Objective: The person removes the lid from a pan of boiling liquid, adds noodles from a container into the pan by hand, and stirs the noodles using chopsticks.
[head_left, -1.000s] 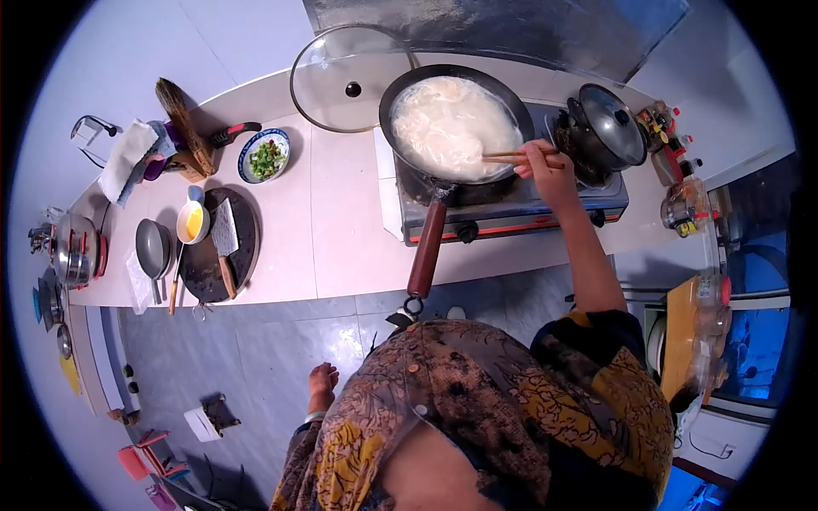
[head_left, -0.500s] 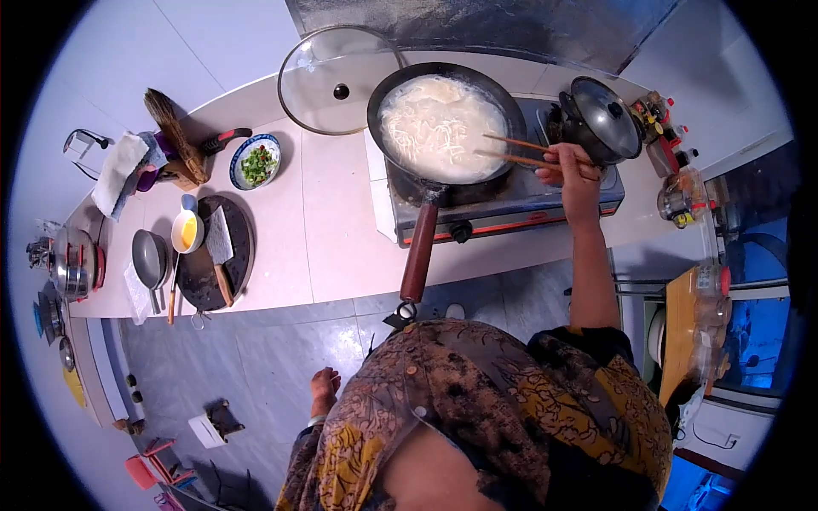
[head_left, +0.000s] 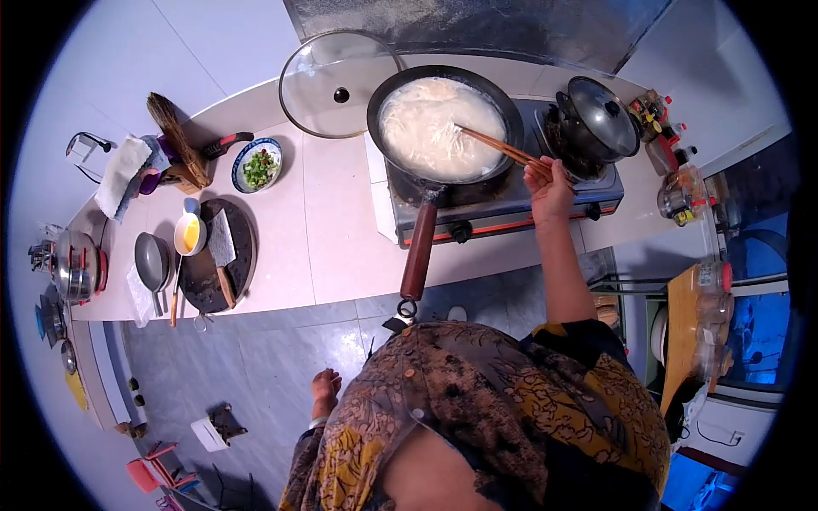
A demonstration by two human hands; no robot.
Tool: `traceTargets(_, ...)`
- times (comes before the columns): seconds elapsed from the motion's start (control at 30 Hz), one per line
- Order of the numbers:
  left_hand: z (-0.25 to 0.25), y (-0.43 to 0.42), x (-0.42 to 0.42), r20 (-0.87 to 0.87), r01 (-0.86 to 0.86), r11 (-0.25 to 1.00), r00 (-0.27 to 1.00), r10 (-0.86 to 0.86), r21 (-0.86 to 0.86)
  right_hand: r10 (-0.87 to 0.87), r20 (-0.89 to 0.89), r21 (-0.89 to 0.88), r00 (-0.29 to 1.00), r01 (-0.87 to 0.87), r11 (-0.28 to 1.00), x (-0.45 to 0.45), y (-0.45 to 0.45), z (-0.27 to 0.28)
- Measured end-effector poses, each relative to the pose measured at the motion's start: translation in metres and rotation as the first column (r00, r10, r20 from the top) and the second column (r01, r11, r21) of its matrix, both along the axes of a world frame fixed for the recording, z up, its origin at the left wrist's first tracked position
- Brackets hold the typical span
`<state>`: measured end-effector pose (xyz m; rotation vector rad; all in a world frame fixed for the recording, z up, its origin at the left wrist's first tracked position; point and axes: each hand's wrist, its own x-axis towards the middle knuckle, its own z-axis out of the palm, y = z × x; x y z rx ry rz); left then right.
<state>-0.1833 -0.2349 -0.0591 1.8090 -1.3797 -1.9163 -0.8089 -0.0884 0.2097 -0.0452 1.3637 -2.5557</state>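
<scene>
A pair of wooden chopsticks point(head_left: 503, 147) is held in my right hand point(head_left: 550, 189), over the right edge of a dark wok. Their tips, close together, touch the pale noodles point(head_left: 439, 128) in whitish, cloudy liquid. The wok point(head_left: 381, 85) rests on a gas stove point(head_left: 520, 215), its red-brown handle pointing toward my body. My left hand point(head_left: 325, 385) hangs low beside my shirt, away from the counter, with its fingers partly curled; whether they are closed is too small to make out.
A glass lid point(head_left: 315, 85) leans behind the wok, left side. A lidded pot point(head_left: 588, 128) occupies the right burner. Leftward are a bowl of chopped greens point(head_left: 260, 169), a cleaver point(head_left: 223, 243) on a round board point(head_left: 200, 277), and a cup of yellow liquid point(head_left: 189, 233). Jars point(head_left: 682, 200) stand far right.
The chopsticks have come together and now slant up-left into the noodles; earlier they were apart. My right hand has shifted slightly down and left since half a second ago.
</scene>
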Motion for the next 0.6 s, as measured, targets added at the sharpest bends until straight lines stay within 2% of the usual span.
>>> traceTargets(0.07, -0.005, 0.0, 0.007, -0.003, 0.03, 0.999, 1.0, -0.031, -0.017, -0.03, 0.017, -0.031, 0.999, 0.03, 0.999, 0.001, 0.003, 0.003)
traceTargets(0.17, -0.007, 0.0, 0.013, 0.002, 0.057, 0.998, 0.998, -0.057, -0.034, -0.057, -0.111, 0.087, 0.992, 0.067, 0.994, 0.004, 0.006, 0.016)
traceTargets(0.27, -0.013, 0.001, 0.018, 0.001, 0.073, 0.996, 0.997, -0.073, -0.049, 0.019, -0.263, 0.252, 0.965, 0.05, 0.966, 0.007, 0.002, 0.038)
traceTargets(0.37, -0.025, 0.002, 0.026, -0.003, 0.095, 0.993, 0.995, -0.095, -0.074, 0.128, -0.284, 0.473, 0.95, 0.023, 0.881, 0.012, -0.017, 0.066)
traceTargets(0.47, -0.032, 0.002, 0.027, 0.0, 0.126, 0.988, 0.992, -0.126, -0.092, 0.248, -0.367, 0.557, 0.896, -0.002, 0.83, -0.009, -0.045, 0.049)
traceTargets(0.57, -0.034, 0.003, 0.026, -0.007, 0.14, 0.985, 0.99, -0.142, -0.1, 0.35, -0.309, 0.627, 0.884, -0.088, 0.774, -0.016, -0.077, 0.042)
traceTargets(0.6, -0.032, 0.003, 0.025, -0.014, 0.139, 0.985, 0.99, -0.141, -0.107, 0.325, -0.286, 0.59, 0.901, -0.101, 0.801, -0.017, -0.084, 0.041)
